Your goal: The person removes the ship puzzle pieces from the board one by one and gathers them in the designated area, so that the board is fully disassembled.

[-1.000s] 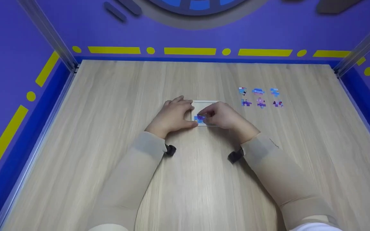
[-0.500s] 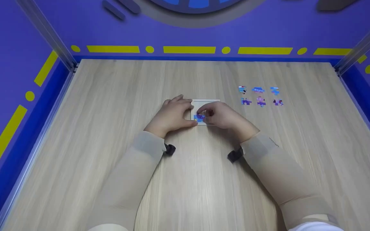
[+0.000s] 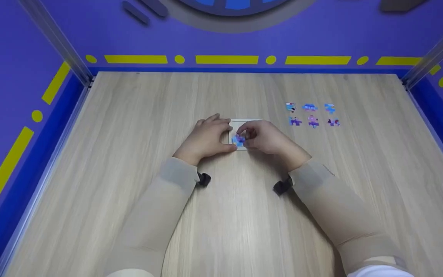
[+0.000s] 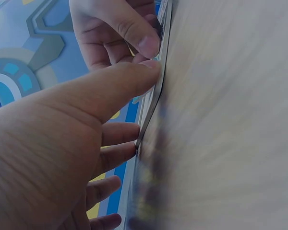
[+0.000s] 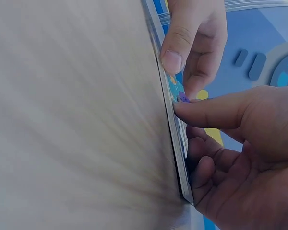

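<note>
A small white-rimmed puzzle tray (image 3: 246,119) lies flat on the table in front of the person. The left hand (image 3: 208,139) holds its left side, thumb on the near edge and fingertips along the left edge; the left wrist view shows this on the tray's rim (image 4: 154,96). Inside the near-left corner is a blue puzzle piece (image 3: 236,142). The right hand (image 3: 265,139) pinches a purple puzzle piece (image 3: 240,137) between thumb and forefinger, against the blue one. In the right wrist view its fingers partly cover the purple piece (image 5: 184,97).
Several loose puzzle pieces (image 3: 313,121) lie in two rows on the wooden table (image 3: 221,215), right of the tray. Blue-purple panels (image 3: 225,46) with yellow marks stand at the back and sides. A black wrist strap (image 3: 282,187) is on each forearm.
The purple piece has shifted and turned slightly in the right fingertips, over the blue piece. The left hand and tray stay in place; the loose pieces have not moved.
</note>
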{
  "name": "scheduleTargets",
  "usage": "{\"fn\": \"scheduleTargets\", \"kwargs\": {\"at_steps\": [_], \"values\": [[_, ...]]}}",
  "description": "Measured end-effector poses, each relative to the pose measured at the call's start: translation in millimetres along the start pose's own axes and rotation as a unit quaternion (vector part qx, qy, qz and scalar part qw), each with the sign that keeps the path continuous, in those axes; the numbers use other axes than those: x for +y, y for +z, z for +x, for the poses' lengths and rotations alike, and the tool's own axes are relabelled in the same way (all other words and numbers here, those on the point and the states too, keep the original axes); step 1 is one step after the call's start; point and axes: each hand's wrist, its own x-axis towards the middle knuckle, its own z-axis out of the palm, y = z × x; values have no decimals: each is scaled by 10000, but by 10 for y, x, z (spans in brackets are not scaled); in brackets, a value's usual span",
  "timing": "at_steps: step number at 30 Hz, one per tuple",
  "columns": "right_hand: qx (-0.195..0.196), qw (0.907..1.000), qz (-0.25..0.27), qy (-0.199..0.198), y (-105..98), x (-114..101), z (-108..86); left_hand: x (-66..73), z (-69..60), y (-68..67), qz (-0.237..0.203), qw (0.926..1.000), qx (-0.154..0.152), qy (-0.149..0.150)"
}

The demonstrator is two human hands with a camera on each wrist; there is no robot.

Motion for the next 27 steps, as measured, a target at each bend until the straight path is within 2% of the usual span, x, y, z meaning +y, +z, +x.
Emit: {"fn": "scheduleTargets", "kwargs": {"at_steps": [7,11,15,27], "values": [[69,9998,-170,-90,-5,-26,-29,0,4,2,37,10000,-22,24],[234,9993,-188,-235,-11,-30,-20,6,3,-2,36,10000,-31,9],[329,9990,-32,-302,-12,-14,-6,19,2,-6,13,10000,-53,-35],[234,9986,444,-172,-15,38,11,16,3,-4,-3,10000,-31,-33]]}}
